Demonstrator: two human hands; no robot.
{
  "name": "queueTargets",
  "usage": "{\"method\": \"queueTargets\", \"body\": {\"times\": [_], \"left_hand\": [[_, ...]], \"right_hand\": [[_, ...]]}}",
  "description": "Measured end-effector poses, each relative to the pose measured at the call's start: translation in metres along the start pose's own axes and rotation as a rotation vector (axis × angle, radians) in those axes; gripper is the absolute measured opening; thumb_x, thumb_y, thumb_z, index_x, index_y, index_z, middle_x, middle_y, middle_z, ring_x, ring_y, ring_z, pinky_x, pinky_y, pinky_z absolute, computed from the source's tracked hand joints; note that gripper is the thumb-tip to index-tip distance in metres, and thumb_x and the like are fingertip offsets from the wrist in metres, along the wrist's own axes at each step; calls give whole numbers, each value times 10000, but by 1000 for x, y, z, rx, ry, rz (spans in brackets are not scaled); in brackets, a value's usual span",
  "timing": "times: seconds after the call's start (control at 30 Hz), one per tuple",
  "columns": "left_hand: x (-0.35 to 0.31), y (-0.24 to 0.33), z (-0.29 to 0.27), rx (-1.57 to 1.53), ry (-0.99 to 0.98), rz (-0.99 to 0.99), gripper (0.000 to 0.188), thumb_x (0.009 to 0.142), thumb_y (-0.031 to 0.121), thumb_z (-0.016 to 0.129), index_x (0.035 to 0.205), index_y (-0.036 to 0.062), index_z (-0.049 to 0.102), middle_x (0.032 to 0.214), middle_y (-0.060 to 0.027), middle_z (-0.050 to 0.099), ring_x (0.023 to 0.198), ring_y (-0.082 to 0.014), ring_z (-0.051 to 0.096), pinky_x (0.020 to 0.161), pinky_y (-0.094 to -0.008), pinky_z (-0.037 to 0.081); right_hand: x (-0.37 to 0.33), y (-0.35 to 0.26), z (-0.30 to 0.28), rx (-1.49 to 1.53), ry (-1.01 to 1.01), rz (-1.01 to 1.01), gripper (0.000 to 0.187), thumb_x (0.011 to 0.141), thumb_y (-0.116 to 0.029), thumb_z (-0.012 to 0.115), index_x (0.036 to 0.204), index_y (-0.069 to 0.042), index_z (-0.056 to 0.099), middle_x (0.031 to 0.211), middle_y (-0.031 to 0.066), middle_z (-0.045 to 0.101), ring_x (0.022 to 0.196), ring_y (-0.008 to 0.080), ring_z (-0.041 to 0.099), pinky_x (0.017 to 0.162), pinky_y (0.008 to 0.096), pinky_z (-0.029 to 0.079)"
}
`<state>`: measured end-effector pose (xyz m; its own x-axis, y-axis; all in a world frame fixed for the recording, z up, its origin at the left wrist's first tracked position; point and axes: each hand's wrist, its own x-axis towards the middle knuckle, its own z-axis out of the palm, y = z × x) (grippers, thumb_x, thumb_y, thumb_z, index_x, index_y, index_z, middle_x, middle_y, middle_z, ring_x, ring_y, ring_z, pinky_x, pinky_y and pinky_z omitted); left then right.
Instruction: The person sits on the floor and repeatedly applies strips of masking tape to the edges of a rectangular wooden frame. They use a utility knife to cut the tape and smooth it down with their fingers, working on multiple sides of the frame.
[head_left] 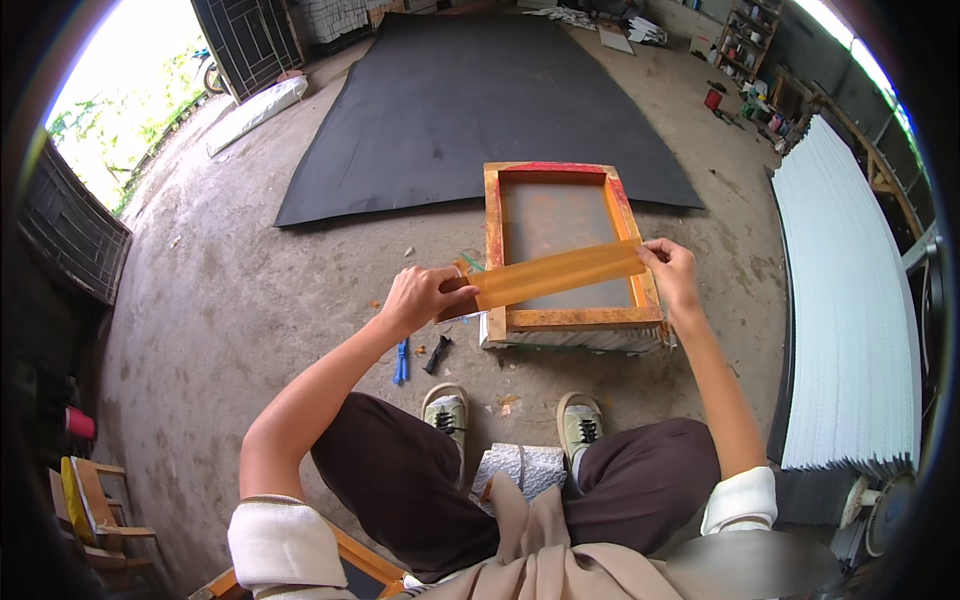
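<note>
A wide strip of brown packing tape (pixel 560 273) is stretched between my two hands, across the near part of a wooden screen frame (pixel 494 225). My left hand (pixel 415 300) is closed on the tape's left end, just outside the frame's left side; whether a roll sits under its fingers I cannot tell. My right hand (pixel 668 272) pinches the other end at the frame's right side. Grey translucent mesh (pixel 555 215) fills the frame, whose far edge is red. Whether the strip touches the mesh cannot be made out. The frame rests on a low, whitish block or stack (pixel 580 340).
A large black sheet (pixel 480 100) lies on the concrete floor ahead. Blue (pixel 402 360) and black (pixel 437 354) small items lie left of the frame. A tall stack of white sheets (pixel 850 310) stands right. Between my feet is a textured grey-white bundle (pixel 522 464).
</note>
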<state>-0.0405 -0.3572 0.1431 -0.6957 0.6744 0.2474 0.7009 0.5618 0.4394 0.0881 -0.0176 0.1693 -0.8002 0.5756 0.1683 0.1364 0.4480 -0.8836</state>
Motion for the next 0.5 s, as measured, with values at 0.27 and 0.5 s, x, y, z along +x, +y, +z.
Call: {"method": "queueTargets", "body": {"times": [0.27, 0.5], "left_hand": [[-14, -9, 4, -47, 75, 167, 308, 960, 307, 462, 835, 41, 552, 535, -133, 524, 480, -284, 555, 477, -378, 435], [-1, -7, 0, -63, 7, 53, 427, 985, 310, 381, 741, 6, 557, 552, -162, 547, 450, -302, 530, 468, -426, 427]], "right_hand": [[-1, 33, -15, 89, -66, 208, 130, 830, -110, 657, 849, 19, 659, 732, 15, 612, 678, 82, 525, 631, 240, 418], [13, 59, -41, 71, -40, 237, 146, 840, -111, 642, 875, 29, 663, 803, 50, 652, 762, 109, 563, 738, 263, 425]]}}
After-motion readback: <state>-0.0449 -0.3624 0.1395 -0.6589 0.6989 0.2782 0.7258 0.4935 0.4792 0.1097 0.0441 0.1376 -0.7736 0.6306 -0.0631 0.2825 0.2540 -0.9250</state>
